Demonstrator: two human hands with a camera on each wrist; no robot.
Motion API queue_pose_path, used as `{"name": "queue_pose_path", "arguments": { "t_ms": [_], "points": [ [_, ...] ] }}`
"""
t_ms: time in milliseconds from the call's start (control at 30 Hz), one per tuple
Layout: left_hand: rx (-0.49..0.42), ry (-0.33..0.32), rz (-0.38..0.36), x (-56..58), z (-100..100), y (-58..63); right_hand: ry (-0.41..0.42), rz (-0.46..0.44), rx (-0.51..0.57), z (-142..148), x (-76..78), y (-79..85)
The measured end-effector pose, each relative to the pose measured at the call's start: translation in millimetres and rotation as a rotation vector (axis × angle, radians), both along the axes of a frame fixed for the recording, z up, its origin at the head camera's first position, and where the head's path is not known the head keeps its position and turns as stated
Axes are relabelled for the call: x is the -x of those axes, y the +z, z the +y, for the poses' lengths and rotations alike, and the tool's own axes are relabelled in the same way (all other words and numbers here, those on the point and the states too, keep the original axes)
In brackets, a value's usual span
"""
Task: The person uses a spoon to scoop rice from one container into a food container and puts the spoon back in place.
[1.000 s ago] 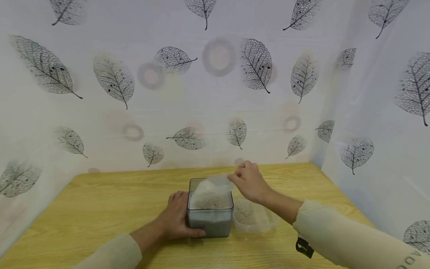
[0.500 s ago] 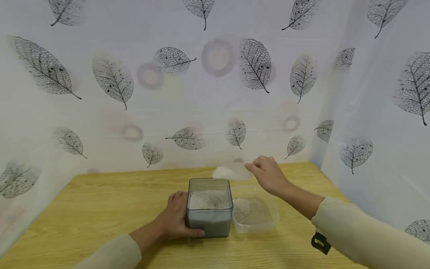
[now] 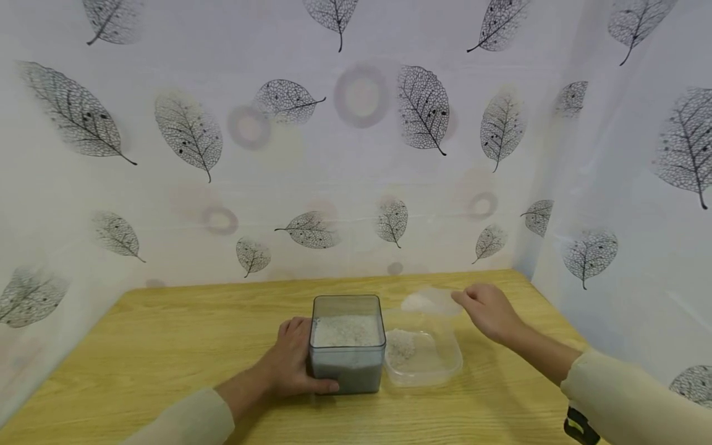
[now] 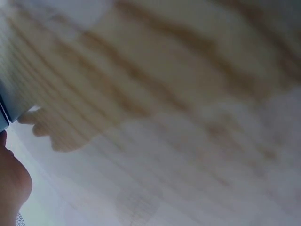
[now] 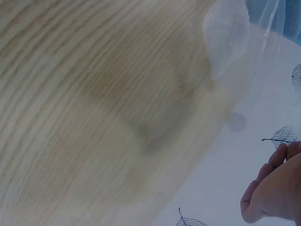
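My left hand [image 3: 289,361] grips the left side of a grey see-through square canister [image 3: 347,371], its thumb along the front. White grains, perhaps rice, fill the canister partway. In the left wrist view only a corner of the canister [image 4: 14,96] shows, beside part of the hand [image 4: 13,181]. My right hand [image 3: 492,312] pinches the end of a translucent scoop [image 3: 428,301] loaded with white grains. The scoop is above the back of a clear shallow plastic box [image 3: 439,371], which holds a small heap of grains at its left. In the right wrist view the hand [image 5: 275,190] shows at lower right.
The canister and the box stand side by side on a wood-grain table [image 3: 194,334]. A leaf-patterned curtain [image 3: 356,167] hangs along the back and right edges of the table.
My right hand has carried the scoop up out of the canister and rightward, then lower over the clear box's back side. The left hand and the canister have stayed in place.
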State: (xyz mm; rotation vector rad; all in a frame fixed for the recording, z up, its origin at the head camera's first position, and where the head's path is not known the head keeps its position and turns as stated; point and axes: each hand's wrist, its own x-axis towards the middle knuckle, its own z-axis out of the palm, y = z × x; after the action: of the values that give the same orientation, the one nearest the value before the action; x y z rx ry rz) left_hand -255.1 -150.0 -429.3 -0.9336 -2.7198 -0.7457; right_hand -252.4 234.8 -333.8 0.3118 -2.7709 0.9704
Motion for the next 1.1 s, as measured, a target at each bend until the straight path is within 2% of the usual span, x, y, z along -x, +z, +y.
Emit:
{"name": "queue_pose_path", "arguments": {
  "t_ms": [167,367,567,767,933,1100],
  "points": [
    [0.005,0.0,0.014,0.1,-1,-0.1,-0.008,0.056,-0.058,14,-0.5,-15.9],
    [-0.002,-0.006,0.004,0.0,0,-1.2,-0.033,0.099,-0.152,24,-3.0,-25.8],
    [0.005,-0.007,0.007,0.3,1,-1.9,-0.075,0.139,-0.259,33,-3.6,-27.1],
    [0.014,-0.004,0.01,0.9,1,-1.4,-0.103,0.252,-0.369,36,-3.4,-20.5],
    [0.016,0.0,0.01,0.8,1,-0.8,-0.102,0.423,-0.476,36,-1.0,-17.4],
    [0.017,-0.001,0.001,0.1,0,0.8,-0.016,0.777,-0.562,37,7.8,-14.5]
  ]
}}
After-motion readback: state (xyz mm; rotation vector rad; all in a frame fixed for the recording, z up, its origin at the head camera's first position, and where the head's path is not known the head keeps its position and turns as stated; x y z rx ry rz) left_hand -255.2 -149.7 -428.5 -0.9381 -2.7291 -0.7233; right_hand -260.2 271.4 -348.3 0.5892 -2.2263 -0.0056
